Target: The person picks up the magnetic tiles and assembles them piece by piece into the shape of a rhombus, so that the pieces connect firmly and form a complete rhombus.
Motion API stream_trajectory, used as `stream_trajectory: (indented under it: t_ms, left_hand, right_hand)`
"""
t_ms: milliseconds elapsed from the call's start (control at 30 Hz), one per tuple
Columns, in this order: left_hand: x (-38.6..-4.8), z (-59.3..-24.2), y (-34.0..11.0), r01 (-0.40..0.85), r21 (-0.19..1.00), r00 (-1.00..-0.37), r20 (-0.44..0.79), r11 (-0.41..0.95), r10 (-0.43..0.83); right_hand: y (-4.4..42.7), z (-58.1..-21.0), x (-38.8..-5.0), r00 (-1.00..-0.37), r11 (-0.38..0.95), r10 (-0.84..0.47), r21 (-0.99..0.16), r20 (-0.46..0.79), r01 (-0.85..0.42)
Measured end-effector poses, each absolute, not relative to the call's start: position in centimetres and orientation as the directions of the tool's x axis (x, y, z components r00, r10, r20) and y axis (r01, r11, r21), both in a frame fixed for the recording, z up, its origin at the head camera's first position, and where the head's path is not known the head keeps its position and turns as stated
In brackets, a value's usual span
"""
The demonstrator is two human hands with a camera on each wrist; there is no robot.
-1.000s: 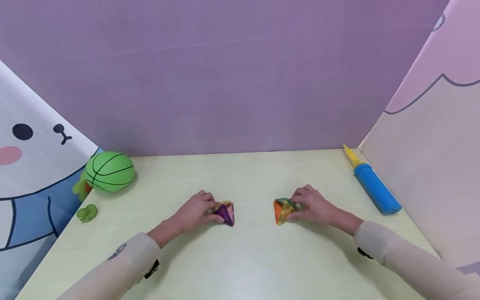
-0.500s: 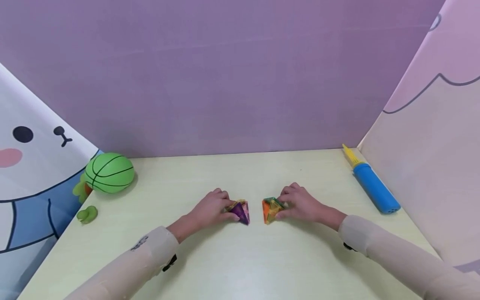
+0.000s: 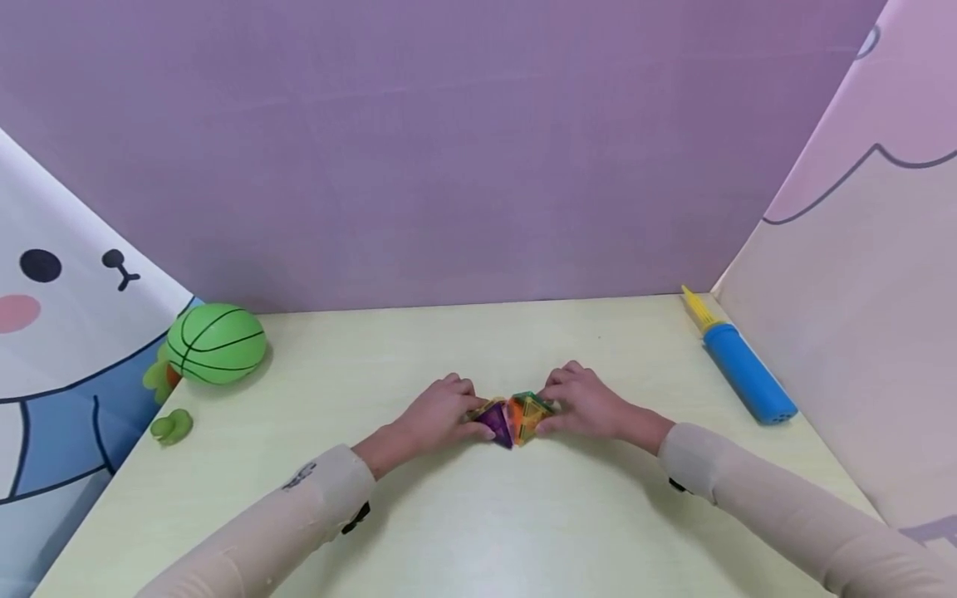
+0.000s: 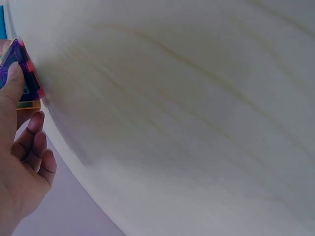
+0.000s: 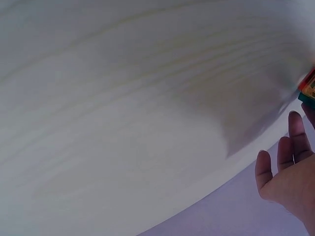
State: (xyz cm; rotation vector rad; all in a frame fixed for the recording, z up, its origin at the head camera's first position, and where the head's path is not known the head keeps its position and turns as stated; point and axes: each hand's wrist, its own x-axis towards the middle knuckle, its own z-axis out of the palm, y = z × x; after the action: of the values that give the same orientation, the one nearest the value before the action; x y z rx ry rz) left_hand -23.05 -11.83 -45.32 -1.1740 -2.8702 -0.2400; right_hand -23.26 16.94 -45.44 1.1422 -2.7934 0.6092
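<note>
Near the middle of the table, my left hand (image 3: 437, 415) pinches a small pyramid of translucent magnetic tiles (image 3: 497, 423), purple in front with pink and yellow sides. Its thumb lies on the purple face, as the left wrist view shows on the purple tile (image 4: 22, 83). From the other side my right hand (image 3: 585, 404) pinches a second magnetic-tile pyramid (image 3: 531, 418) in orange, yellow and green. The two pyramids meet side by side, seemingly touching. In the right wrist view only a corner of the orange-and-green pyramid (image 5: 308, 91) shows at the edge.
A green ball with black lines (image 3: 217, 343) lies at the back left of the pale table (image 3: 478, 531). In front of it sits a small green toy (image 3: 171, 427). A blue hand pump with a yellow nozzle (image 3: 750, 374) lies along the right edge. Purple cloth (image 3: 478, 166) hangs behind.
Both hands have moved inward, the left one to the right and the right one to the left. The gap between the two pyramids has closed.
</note>
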Motion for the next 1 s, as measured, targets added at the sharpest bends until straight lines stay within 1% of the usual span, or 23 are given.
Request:
stream_trajectory:
  t_ms: [200,300,500,600,800,1000]
  left_hand:
    - [-22.9,-45.3,-11.6,0.674,0.172,-0.736,0.067,0.718,0.674]
    - [-22.8,-45.3,-11.5,0.667,0.195,-0.741,0.072,0.72,0.667]
    - [-22.7,-45.2,-11.3,0.653,0.196,-0.754,0.076,0.731,0.653]
    - [-22.6,-45.1,-11.3,0.645,0.206,-0.759,0.068,0.736,0.647]
    - [-22.7,-44.9,-10.7,0.608,0.263,-0.783,0.04,0.75,0.621]
    - [-22.6,-44.7,-10.3,0.566,0.314,-0.803,0.003,0.762,0.595]
  right_hand:
    - [16.9,-45.4,-23.2,-0.744,0.655,-0.647,-0.378,0.167,-0.654]
    - [17.0,-45.4,-23.1,-0.743,0.652,-0.647,-0.381,0.17,-0.656]
    - [16.9,-45.5,-23.0,-0.736,0.646,-0.649,-0.371,0.193,-0.667]
    - [16.8,-45.3,-23.0,-0.737,0.641,-0.648,-0.385,0.191,-0.664]
    - [16.3,-44.8,-23.0,-0.739,0.623,-0.653,-0.438,0.166,-0.649]
    - [16.2,-44.7,-23.1,-0.741,0.623,-0.654,-0.449,0.151,-0.64]
